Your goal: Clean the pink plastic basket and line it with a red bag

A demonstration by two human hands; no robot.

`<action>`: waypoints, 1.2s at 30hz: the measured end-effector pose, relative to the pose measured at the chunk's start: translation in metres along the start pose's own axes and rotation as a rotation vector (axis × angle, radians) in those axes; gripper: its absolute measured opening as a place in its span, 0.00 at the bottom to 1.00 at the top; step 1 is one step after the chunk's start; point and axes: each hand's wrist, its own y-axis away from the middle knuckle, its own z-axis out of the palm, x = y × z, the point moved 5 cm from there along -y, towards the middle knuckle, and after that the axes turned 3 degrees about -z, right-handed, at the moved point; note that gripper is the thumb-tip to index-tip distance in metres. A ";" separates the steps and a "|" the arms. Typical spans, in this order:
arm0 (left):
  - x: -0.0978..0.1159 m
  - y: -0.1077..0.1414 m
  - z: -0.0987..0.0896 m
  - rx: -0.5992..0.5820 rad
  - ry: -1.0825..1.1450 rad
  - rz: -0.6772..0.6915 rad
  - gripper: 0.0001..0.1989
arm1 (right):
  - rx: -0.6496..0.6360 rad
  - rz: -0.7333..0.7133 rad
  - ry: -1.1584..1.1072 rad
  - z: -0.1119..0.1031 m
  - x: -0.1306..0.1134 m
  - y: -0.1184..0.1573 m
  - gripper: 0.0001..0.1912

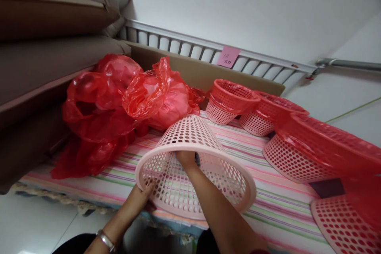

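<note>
A pale pink perforated plastic basket [193, 131] lies tipped on its side on the striped cloth, its wide mouth facing me. My left hand [146, 197] grips the basket's rim at the left, thumb on the inner side. Deep inside the basket is my right hand [185, 158], reaching toward its bottom. The fingers of that hand are hidden by the basket wall. A small dark patch shows beside it, too little to name.
Crumpled red plastic bags [101, 103] lie at the left, behind the basket. Several baskets lined with red bags, one a nearer basket [294, 160], stand along the right. Stacked brown cushions [53, 67] rise at the left; a slatted rail [190, 49] with a pink note runs behind.
</note>
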 end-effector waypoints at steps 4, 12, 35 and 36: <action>-0.005 0.001 0.009 -0.018 0.044 0.030 0.28 | -0.103 -0.057 0.027 -0.009 -0.022 0.056 0.18; -0.003 0.020 0.056 -0.258 0.133 0.202 0.24 | -0.271 0.000 -0.152 -0.033 -0.015 0.204 0.23; -0.001 -0.001 0.072 -0.245 0.053 -0.037 0.24 | 0.123 0.138 -0.040 -0.005 0.085 0.013 0.22; 0.003 -0.003 0.064 -0.185 0.037 -0.015 0.25 | 0.122 0.140 -0.024 -0.007 0.083 0.013 0.22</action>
